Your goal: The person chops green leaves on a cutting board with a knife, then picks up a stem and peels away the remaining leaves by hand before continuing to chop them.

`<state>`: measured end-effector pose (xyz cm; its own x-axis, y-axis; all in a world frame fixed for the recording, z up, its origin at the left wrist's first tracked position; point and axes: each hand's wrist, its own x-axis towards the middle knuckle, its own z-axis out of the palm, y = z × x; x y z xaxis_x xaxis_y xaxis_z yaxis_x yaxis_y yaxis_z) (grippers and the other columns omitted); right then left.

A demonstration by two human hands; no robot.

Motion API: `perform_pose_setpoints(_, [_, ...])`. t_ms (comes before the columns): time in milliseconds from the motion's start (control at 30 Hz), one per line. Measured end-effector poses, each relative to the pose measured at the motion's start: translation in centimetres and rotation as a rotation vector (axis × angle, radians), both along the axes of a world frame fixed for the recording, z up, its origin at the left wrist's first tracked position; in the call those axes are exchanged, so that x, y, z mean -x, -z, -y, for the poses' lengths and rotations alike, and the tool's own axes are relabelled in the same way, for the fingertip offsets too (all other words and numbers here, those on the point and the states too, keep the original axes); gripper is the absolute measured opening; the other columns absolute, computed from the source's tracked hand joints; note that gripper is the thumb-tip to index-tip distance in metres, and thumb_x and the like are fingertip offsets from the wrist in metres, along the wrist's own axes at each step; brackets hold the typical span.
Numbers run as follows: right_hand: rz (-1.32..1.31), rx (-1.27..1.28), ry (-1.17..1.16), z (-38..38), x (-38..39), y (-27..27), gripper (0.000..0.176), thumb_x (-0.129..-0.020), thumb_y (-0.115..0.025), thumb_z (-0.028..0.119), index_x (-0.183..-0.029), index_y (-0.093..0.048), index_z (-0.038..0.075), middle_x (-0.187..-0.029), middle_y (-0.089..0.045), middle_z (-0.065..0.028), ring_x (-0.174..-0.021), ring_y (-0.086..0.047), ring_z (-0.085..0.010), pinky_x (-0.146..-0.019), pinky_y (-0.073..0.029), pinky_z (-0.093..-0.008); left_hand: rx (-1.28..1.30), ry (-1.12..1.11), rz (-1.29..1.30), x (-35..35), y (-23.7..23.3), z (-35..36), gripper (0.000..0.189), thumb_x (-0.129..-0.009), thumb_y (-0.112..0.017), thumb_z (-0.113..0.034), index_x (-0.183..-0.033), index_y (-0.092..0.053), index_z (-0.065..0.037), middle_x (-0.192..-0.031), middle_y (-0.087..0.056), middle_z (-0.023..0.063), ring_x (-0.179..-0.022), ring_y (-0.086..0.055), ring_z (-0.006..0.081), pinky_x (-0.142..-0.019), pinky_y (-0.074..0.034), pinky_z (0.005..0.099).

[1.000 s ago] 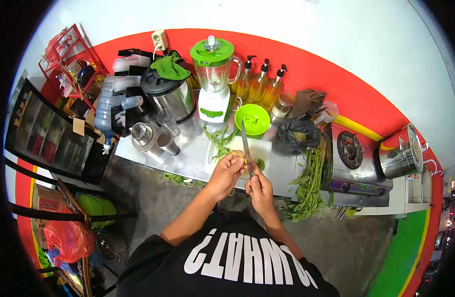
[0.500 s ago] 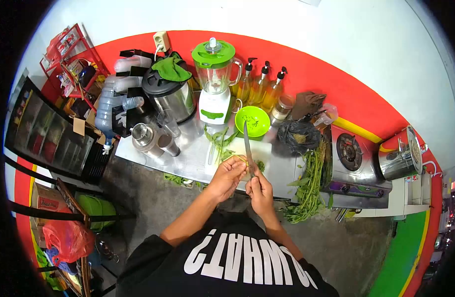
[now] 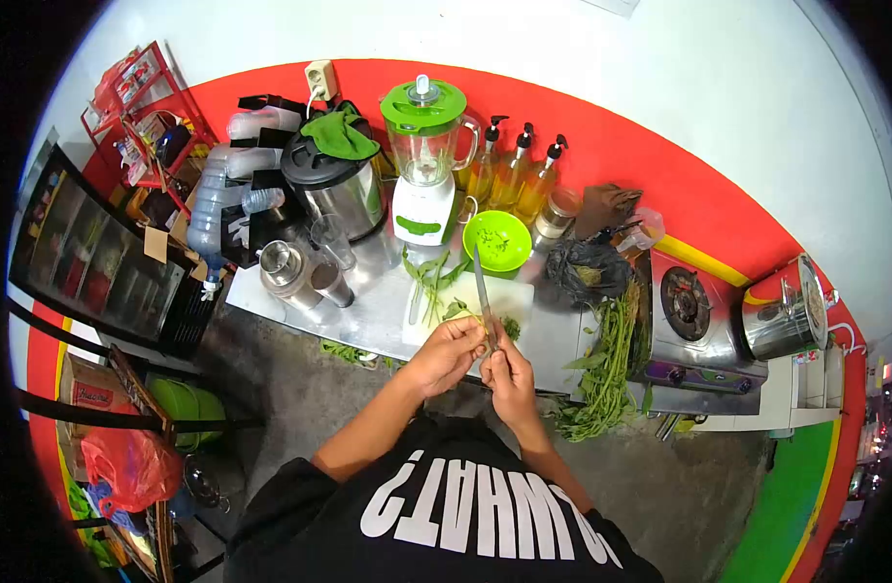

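My right hand (image 3: 511, 374) grips a knife (image 3: 482, 289) whose blade points away from me over a white cutting board (image 3: 512, 291). My left hand (image 3: 446, 352) pinches a thin green stem (image 3: 471, 318) against the blade near the handle. Loose green stalks (image 3: 430, 277) lie on the left part of the board, and a small heap of chopped greens (image 3: 510, 325) sits beside the knife. Behind the board stands a green bowl (image 3: 496, 240) with a few cut pieces inside.
A green-lidded blender (image 3: 423, 155), a steel pot (image 3: 334, 185), steel cups (image 3: 283, 267) and three pump bottles (image 3: 512, 170) line the back. A bundle of long greens (image 3: 609, 360) hangs over the counter's edge by a gas stove (image 3: 689, 311). A black bag (image 3: 587, 269) lies near it.
Both hands with the knife have slipped slightly toward me and down the board. The stem now sits lower between my left fingers. The view has shifted a little.
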<state>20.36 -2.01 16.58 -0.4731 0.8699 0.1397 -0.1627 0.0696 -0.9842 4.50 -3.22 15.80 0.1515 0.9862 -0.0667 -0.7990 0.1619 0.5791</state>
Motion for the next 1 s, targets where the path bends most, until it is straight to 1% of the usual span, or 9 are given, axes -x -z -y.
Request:
perform_pose_setpoints(133, [0.023, -0.011, -0.032, -0.1, 0.0, -0.5, 0.049, -0.108, -0.047, 0.019, -0.153, -0.041, 0.003, -0.074, -0.047, 0.0038, -0.065, -0.041, -0.0064, -0.062, -0.038, -0.0231, -0.012, 0.066, -0.069, 0.8, -1.2, 0.1, 0.015, -0.101, -0.063, -0.021, -0.105, -0.064, -0.006, -0.102, -0.065, 0.0039, -0.094, -0.059, 0.0136, -0.086, -0.05, 0.03])
perform_pose_setpoints(200, [0.046, -0.079, -0.053, -0.1, 0.4, -1.1, 0.054, -0.11, -0.044, 0.028, -0.155, -0.034, 0.0, -0.07, -0.046, 0.0029, -0.063, -0.039, -0.0057, -0.058, -0.033, -0.0217, -0.057, 0.122, -0.079, 1.3, -1.2, 0.1, 0.012, -0.1, -0.064, -0.019, -0.103, -0.064, -0.007, -0.105, -0.065, 0.0043, -0.096, -0.059, 0.0147, -0.089, -0.049, 0.0312])
perform_pose_setpoints(300, [0.029, -0.053, -0.048, -0.2, 0.6, -1.3, 0.049, -0.108, -0.048, 0.02, -0.153, -0.042, 0.003, -0.075, -0.049, 0.0026, -0.067, -0.043, -0.0072, -0.062, -0.039, -0.0245, -0.098, 0.028, -0.139, 1.3, -1.1, 0.0, 0.013, -0.1, -0.065, -0.018, -0.107, -0.063, -0.008, -0.107, -0.064, 0.0041, -0.098, -0.059, 0.0146, -0.092, -0.048, 0.0321])
perform_pose_setpoints(433, [0.036, -0.069, -0.096, -0.3, 0.5, -1.6, 0.048, -0.108, -0.047, 0.02, -0.153, -0.043, 0.004, -0.073, -0.049, 0.0017, -0.067, -0.043, -0.0074, -0.062, -0.04, -0.0251, -0.034, -0.096, -0.108, 0.8, -1.9, 0.2, 0.021, -0.098, -0.066, -0.012, -0.117, -0.06, -0.007, -0.11, -0.063, 0.0033, -0.104, -0.059, 0.014, -0.096, -0.046, 0.0324])
perform_pose_setpoints(500, [0.06, -0.075, -0.067, -0.4, 0.6, -1.1, 0.047, -0.108, -0.047, 0.02, -0.152, -0.044, 0.006, -0.072, -0.048, 0.001, -0.066, -0.043, -0.0079, -0.062, -0.039, -0.0252, -0.082, -0.057, -0.124, 1.3, -1.3, 0.2, 0.021, -0.098, -0.066, -0.011, -0.117, -0.061, -0.006, -0.108, -0.064, 0.0033, -0.104, -0.06, 0.0144, -0.096, -0.047, 0.0319])
perform_pose_setpoints(533, [0.036, -0.104, -0.062, -0.4, 0.9, -1.3, 0.047, -0.11, -0.045, 0.026, -0.152, -0.045, 0.006, -0.072, -0.053, 0.0018, -0.061, -0.038, -0.0045, -0.055, -0.032, -0.0222, -0.068, -0.065, -0.132, 1.3, -1.4, 0.2, 0.02, -0.098, -0.066, -0.012, -0.117, -0.062, -0.006, -0.107, -0.065, 0.0032, -0.103, -0.061, 0.0144, -0.095, -0.047, 0.0316])
perform_pose_setpoints(767, [0.025, -0.146, -0.129, -0.6, 1.6, -1.4, 0.052, -0.109, -0.048, 0.029, -0.153, -0.04, 0.001, -0.072, -0.051, 0.0013, -0.066, -0.044, -0.0067, -0.061, -0.038, -0.0227, 0.06, -0.184, -0.154, 2.2, -1.4, 1.0, 0.012, -0.098, -0.067, -0.017, -0.102, -0.067, -0.005, -0.1, -0.066, 0.0017, -0.085, -0.056, 0.0097, -0.083, -0.047, 0.026])
perform_pose_setpoints(900, [0.063, -0.188, -0.145, -0.5, 1.8, -1.1, 0.057, -0.108, -0.048, 0.033, -0.154, -0.037, -0.001, -0.075, -0.052, 0.0008, -0.068, -0.046, -0.0071, -0.061, -0.038, -0.0227, 0.017, -0.175, -0.108, 2.4, -1.5, 1.6, 0.014, -0.096, -0.07, -0.02, -0.096, -0.067, -0.006, -0.103, -0.066, 0.0013, -0.086, -0.055, 0.0104, -0.082, -0.045, 0.0246])
perform_pose_setpoints(1000, [0.034, -0.163, -0.17, -0.3, 2.4, -1.1, 0.059, -0.108, -0.048, 0.035, -0.154, -0.037, -0.001, -0.076, -0.051, 0.001, -0.068, -0.046, -0.0076, -0.061, -0.038, -0.0232, 0.016, -0.182, -0.092, 2.3, -1.6, 2.1, 0.021, -0.097, -0.069, -0.023, -0.104, -0.066, -0.004, -0.104, -0.066, 0.0029, -0.092, -0.06, 0.0131, -0.08, -0.05, 0.028])
